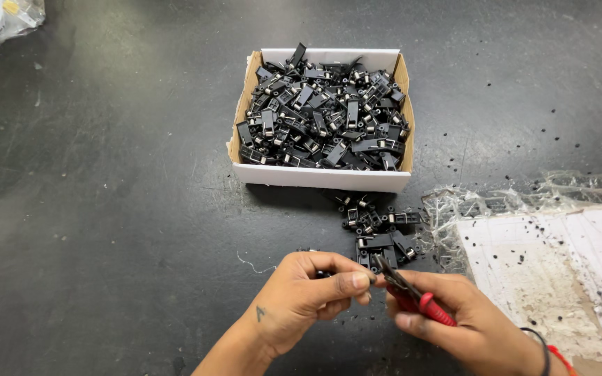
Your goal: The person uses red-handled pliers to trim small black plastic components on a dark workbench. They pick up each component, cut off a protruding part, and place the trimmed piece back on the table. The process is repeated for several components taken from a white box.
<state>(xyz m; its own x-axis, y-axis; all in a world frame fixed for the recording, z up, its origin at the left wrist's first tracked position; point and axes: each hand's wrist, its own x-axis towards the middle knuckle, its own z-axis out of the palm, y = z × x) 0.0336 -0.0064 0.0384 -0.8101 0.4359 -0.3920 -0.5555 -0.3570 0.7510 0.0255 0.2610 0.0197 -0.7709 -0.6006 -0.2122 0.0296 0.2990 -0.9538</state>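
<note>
Head view showed the left hand (308, 289) pinching a small black plastic part, mostly hidden between its fingertips (358, 281), steady against the nose of red-handled metal pliers (412, 296) gripped by the right hand (454, 317), the loose black-part pile (381, 233) and white cardboard box (322, 177) just beyond the fingers

Parts box (320, 177) behind loose parts pile (379, 233); hands before pile.
</note>
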